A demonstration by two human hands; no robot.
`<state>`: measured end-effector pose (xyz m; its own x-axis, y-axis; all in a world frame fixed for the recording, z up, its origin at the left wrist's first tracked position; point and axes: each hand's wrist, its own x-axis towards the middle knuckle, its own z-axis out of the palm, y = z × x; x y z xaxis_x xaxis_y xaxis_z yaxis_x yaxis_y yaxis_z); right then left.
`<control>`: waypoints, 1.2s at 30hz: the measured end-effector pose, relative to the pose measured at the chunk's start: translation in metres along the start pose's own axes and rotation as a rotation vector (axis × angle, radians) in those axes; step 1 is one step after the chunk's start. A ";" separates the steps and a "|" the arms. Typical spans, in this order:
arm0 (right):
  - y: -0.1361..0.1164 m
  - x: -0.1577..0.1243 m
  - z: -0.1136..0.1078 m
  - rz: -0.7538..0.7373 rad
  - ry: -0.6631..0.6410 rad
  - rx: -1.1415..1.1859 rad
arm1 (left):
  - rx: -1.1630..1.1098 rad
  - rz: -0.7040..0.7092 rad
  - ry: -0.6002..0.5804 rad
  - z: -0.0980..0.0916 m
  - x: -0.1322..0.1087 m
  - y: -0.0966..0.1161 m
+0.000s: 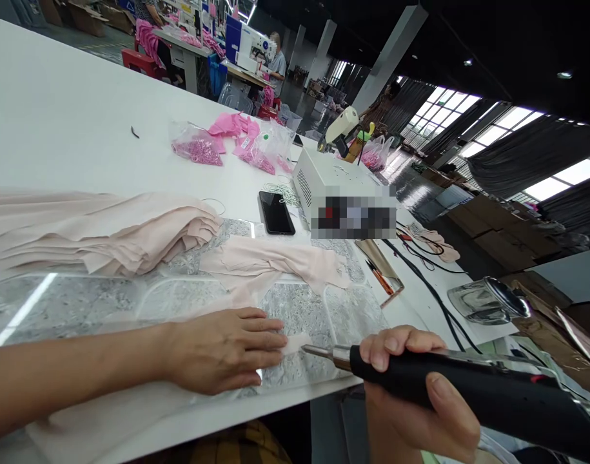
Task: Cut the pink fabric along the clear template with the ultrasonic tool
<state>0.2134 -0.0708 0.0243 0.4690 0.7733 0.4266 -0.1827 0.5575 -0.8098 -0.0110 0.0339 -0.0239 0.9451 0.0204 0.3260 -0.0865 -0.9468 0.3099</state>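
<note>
My left hand (222, 351) lies flat with its fingers stretched out, pressing a thin pale pink fabric piece (297, 343) onto the grey stone-patterned mat (295, 310). A small end of the fabric shows past the fingertips; the rest under the palm is hidden. My right hand (415, 399) is wrapped round a thick black handheld power tool (507, 396) with a tapered metal tip. That tip points left and is at the fabric's end, close to my left fingertips; whether it touches I cannot tell. Behind, another pale pink fabric piece (280, 259) lies crumpled on the mat.
A layered fabric stack (106, 229) lies at left. Farther back are a phone (276, 212), a beige box (343, 177) and bags of pink pieces (198, 143). Black cables (434, 290) and a glass jar (483, 301) are at right. A person (278, 64) sits by a distant machine.
</note>
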 end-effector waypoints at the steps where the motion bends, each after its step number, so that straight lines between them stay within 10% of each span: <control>1: 0.001 0.000 0.000 -0.014 0.010 -0.001 | 0.001 0.006 -0.005 -0.001 0.000 0.000; 22: 0.012 0.001 -0.005 -0.159 0.064 -0.040 | 0.128 -0.068 -0.076 -0.028 0.008 -0.018; 36: 0.014 0.010 -0.006 -0.158 0.098 -0.078 | 0.089 0.124 -0.266 -0.032 0.027 -0.043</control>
<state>0.2204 -0.0575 0.0150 0.5690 0.6428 0.5128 -0.0347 0.6418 -0.7661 0.0079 0.0853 -0.0004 0.9795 -0.1706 0.1076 -0.1893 -0.9615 0.1990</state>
